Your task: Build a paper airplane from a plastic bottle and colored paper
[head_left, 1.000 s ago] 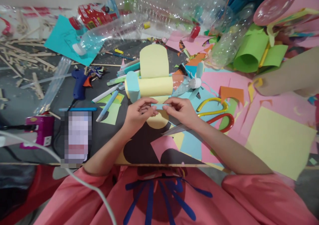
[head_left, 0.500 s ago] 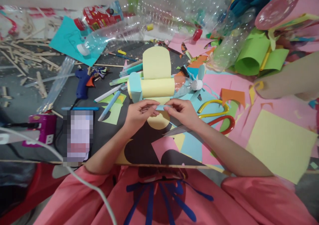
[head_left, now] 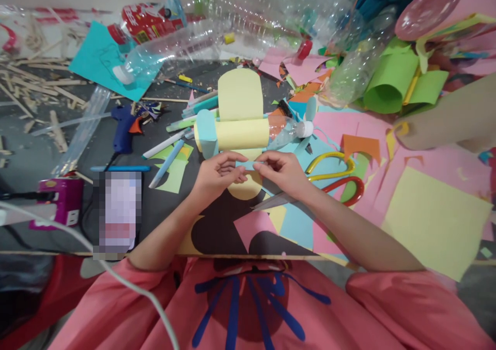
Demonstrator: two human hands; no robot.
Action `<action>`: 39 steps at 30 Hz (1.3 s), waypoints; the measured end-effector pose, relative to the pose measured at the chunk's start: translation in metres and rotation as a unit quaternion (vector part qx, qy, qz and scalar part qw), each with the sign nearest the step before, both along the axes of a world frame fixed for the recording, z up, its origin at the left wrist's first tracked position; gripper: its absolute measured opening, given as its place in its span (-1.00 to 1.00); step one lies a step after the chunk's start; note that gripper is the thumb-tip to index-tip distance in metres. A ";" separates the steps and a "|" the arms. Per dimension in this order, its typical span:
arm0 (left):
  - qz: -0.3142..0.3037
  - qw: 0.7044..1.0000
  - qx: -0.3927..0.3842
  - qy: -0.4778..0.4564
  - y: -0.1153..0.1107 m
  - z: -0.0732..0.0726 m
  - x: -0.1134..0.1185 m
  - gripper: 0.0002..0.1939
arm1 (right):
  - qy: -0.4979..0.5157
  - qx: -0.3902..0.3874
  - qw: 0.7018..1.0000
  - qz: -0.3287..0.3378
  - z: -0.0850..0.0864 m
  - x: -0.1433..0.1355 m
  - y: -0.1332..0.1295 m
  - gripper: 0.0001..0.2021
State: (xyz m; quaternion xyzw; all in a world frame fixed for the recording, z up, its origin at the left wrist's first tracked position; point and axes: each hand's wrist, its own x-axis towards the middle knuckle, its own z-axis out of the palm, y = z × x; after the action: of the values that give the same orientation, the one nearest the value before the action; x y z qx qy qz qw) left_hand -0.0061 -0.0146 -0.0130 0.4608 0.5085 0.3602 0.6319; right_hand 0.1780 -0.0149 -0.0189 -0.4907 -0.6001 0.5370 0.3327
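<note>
Small light-blue paper strip pinched btwn both hands, long axis left-right, just in front of the bottle plane – yellow paper wrap, yellow wings, blue tail end at left, white cap at right. Strip sits directly between the two hands, level w/ fingertips; plane body just beyond, also lying left-right, parallel to strip. Both hands about equally near.

Left hand: fingers curled, thumb + forefinger closed on strip's left end. Right hand: same pinch on right end, other fingers loosely bent. Neither hand open; exact grip on strip partly hidden by fingers.

Around: scissors w/ yellow and red handles just right of right hand, blades under the wrist. Blue glue gun well left. Pens/markers near plane's tail. Clear plastic bottles at the back. Green paper roll far right, coloured paper scraps all over table.
</note>
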 end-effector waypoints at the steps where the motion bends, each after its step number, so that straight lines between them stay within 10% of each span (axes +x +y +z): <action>1: 0.003 1.000 0.000 0.000 0.000 0.000 0.000 -0.67 | -0.001 0.001 1.000 0.000 0.000 0.000 0.000 -0.74; 39: -0.004 0.980 0.180 0.089 -0.009 -0.005 0.002 -0.89 | -0.017 -0.027 0.997 0.067 0.004 -0.004 0.001 -0.81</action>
State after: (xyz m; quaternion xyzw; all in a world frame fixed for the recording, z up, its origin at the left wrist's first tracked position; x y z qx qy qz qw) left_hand -0.0042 -0.0232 -0.0183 0.5991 0.4882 0.4007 0.4920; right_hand 0.1740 -0.0135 -0.0149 -0.4670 -0.6228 0.5655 0.2724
